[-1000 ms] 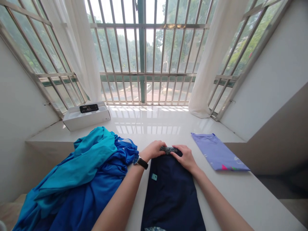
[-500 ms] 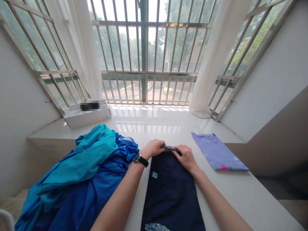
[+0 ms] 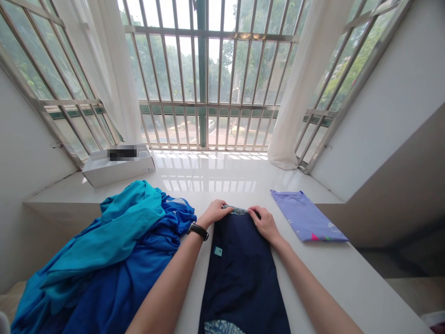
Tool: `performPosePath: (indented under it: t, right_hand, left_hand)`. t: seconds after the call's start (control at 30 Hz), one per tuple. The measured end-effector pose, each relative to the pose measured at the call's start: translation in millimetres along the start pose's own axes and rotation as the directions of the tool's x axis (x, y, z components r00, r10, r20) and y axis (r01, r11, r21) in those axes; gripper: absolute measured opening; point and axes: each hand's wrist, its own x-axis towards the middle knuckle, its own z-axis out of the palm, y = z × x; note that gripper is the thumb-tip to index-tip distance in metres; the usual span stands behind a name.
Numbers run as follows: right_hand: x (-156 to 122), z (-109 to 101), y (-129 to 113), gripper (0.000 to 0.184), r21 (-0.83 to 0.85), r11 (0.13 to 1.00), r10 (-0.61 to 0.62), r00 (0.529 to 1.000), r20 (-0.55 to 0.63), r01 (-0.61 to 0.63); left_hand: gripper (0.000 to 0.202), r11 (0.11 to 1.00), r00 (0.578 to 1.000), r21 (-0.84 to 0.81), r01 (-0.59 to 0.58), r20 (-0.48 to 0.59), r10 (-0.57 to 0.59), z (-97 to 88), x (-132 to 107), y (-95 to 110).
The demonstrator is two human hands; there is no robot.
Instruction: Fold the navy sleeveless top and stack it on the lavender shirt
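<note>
A dark navy garment lies lengthwise on the white window ledge in front of me, with a small teal label on its left side. My left hand, a black watch on its wrist, pinches the garment's far edge at the left corner. My right hand grips the same patterned far edge at the right corner. Both hands rest on the cloth with their fingers curled over it.
A heap of bright blue and teal clothes lies at my left. A folded lilac shirt sits at the right. A white box stands at the back left, near barred windows and white curtains.
Both hands have slid slightly away from me along the garment's far edge, flattening it. The view has shifted a little to the right.
</note>
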Motion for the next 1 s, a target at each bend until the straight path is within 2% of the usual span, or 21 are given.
performPosePath:
  t: [0.2,0.33,0.53,0.6,0.67,0.73,0.8,0.9,1.0]
  right_hand:
    - [3,-2,14,0.037,-0.069,0.995,0.069,0.995,-0.071,-0.074]
    - [2,-3,19,0.039,-0.085,0.989,0.113,0.987,-0.113,-0.123]
    - [2,-6,20,0.039,-0.072,0.986,0.136,0.973,-0.186,-0.152]
    - [1,-9,16,0.039,-0.072,0.990,0.100,0.969,-0.225,-0.119]
    - [-2,-9,11,0.039,-0.106,0.994,-0.001,0.970,-0.242,-0.025]
    - [-8,-6,6,0.043,-0.178,0.980,-0.116,0.977,-0.177,0.084]
    - [-14,0,4,0.054,-0.262,0.957,-0.137,0.990,-0.039,0.123]
    - [-21,9,5,0.067,-0.368,0.928,-0.005,0.988,0.156,0.063]
    - [-22,11,5,0.071,-0.438,0.899,0.110,0.968,0.225,-0.001]
  left_hand:
    - [0.031,0.988,0.997,0.141,0.060,-0.057,-0.052,0.0,-1,0]
    - [0.034,0.977,0.996,0.194,0.083,-0.056,-0.073,-1.5,-2,-1]
    - [0.027,0.967,0.994,0.236,0.100,-0.054,-0.090,-11.7,-3,-7]
    - [0.028,0.961,0.991,0.255,0.106,-0.101,-0.083,-16.5,-5,-4]
    - [0.029,0.953,0.987,0.293,0.078,-0.160,-0.031,-17.7,-6,3]
    - [0.031,0.938,0.986,0.348,-0.007,-0.154,0.064,-12.6,-7,10]
    - [0.036,0.908,0.985,0.401,-0.120,-0.066,0.160,-1.5,-8,14]
    - [0.047,0.874,0.979,0.443,-0.202,0.063,0.195,18.4,-11,10]
    - [0.051,0.865,0.980,0.463,-0.193,0.057,0.188,30.3,-13,-3]
